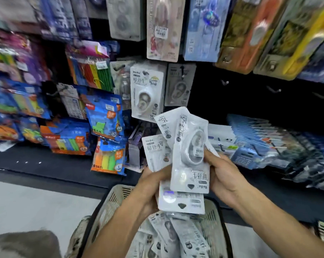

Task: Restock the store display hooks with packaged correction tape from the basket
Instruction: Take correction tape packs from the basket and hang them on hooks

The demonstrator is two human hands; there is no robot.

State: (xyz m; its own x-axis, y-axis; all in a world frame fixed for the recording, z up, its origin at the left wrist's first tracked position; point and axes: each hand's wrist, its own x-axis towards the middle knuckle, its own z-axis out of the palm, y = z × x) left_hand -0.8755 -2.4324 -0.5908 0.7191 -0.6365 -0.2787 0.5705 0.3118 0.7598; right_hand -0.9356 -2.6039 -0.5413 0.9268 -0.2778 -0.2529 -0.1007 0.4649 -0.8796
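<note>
While both hands are working a fanned bundle of correction tape packs (pixel 190 155) above the basket (pixel 120 192), the left hand (pixel 153 183) is curling its fingers round the bundle's lower left side and the right hand (pixel 222 172) is pinching its right edge, thumb lying on the front blister. More packs are lying loose in the basket at six o'clock. At twelve o'clock from the bundle, a matching hung pack (pixel 148 92) is occupying one hook, and bare hooks (pixel 274 89) are waiting at two o'clock. With several glossy cards splaying at odd angles, one is likely sliding free; the front packs are also sitting upside down, so their hang holes are risking a missed hook.
</note>
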